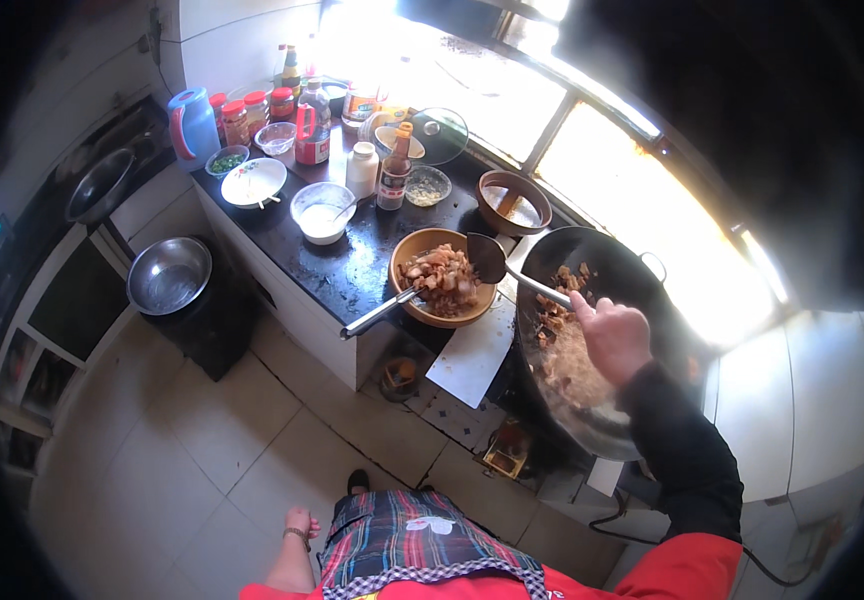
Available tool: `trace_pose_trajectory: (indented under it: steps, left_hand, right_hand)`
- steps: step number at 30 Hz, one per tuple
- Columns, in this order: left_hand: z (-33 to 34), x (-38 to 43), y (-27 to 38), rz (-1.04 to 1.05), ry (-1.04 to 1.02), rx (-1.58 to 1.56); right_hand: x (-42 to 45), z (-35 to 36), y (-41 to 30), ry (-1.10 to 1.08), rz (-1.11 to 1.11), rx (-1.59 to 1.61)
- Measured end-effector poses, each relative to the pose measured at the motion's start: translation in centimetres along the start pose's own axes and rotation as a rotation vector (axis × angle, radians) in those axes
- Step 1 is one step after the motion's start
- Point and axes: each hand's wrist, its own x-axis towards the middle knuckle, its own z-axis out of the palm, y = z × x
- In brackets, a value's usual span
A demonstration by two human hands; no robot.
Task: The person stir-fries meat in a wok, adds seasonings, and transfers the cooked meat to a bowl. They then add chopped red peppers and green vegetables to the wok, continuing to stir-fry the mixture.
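My right hand (613, 337) grips the metal handle of a ladle (486, 257), whose dark bowl is at the right rim of a brown bowl (443, 315). Browned meat pieces (443, 277) are heaped in that bowl. A second utensil with a metal handle (381, 312) leans out over its left rim. Below my right hand is a large wok (627, 255) with more browned pieces (559, 300) and bubbling, pale liquid (574, 367). My left hand (303, 523) hangs beside the plaid apron (417, 532), holding nothing, its fingers loosely curled.
On the dark counter (267, 240) stand a bowl of white stuff (323, 217), a sauce bottle (394, 171), a white jar (362, 169), a plate (254, 183) and a brown bowl with liquid (513, 202). A steel basin (170, 275) sits at the left. A cable (627, 534) runs low right.
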Motion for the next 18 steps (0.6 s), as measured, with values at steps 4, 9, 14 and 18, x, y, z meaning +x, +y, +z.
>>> trace_pose_trajectory:
  steps: [4, 9, 14, 18]
  left_hand:
    - [0.0, 0.7, -1.0, -0.055, -0.036, -0.003]
    - [1.3, 1.5, 0.5, -0.047, -0.032, 0.051]
    - [4.2, 3.1, 4.4, -0.022, -0.125, 0.135]
    - [6.6, 2.2, 7.4, 0.059, -0.132, 0.164]
  right_hand:
    - [-0.9, -1.2, 0.8, 0.021, 0.045, -0.064]
    - [-7.1, -0.4, 5.6, -0.114, 0.465, 0.408]
    - [-19.5, 5.0, 10.4, -0.394, 0.690, 0.530]
    - [-26.3, 6.5, 13.8, -0.677, 0.689, 0.413]
